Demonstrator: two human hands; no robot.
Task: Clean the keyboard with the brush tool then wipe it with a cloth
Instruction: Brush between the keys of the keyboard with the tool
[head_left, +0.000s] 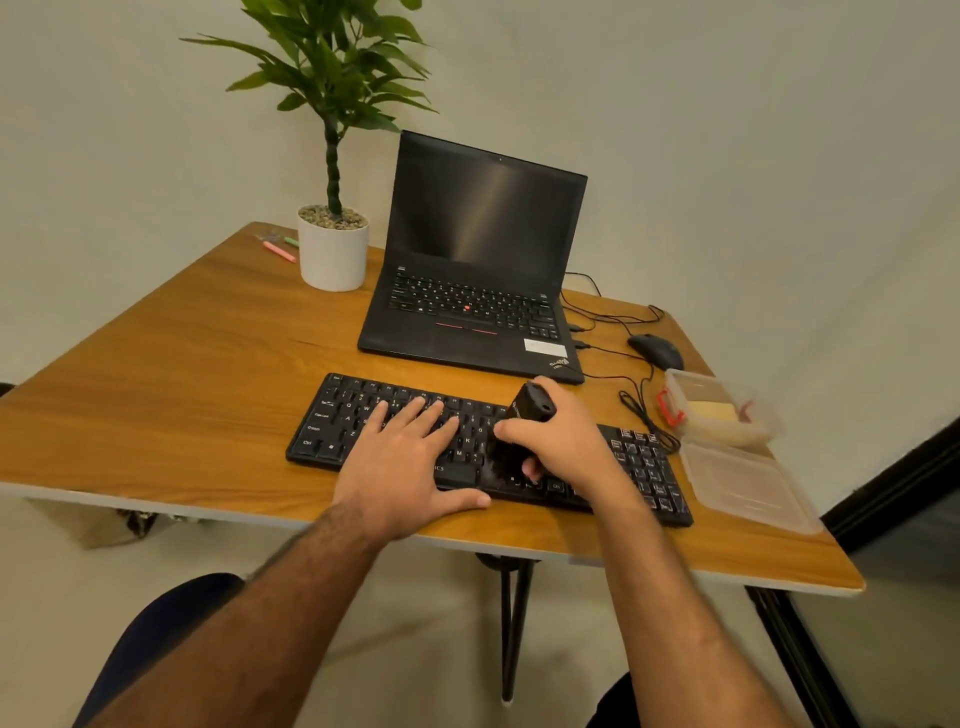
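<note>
A black keyboard lies near the front edge of the wooden table. My left hand rests flat on its left-middle keys, fingers spread and straight. My right hand grips a black brush tool, held upright with its bristles down on the keys right of centre. A yellow cloth lies inside a clear plastic box at the table's right edge.
An open black laptop stands behind the keyboard. A potted plant and markers are at the back left. A black mouse and cables lie at the right, with the box's lid beside them.
</note>
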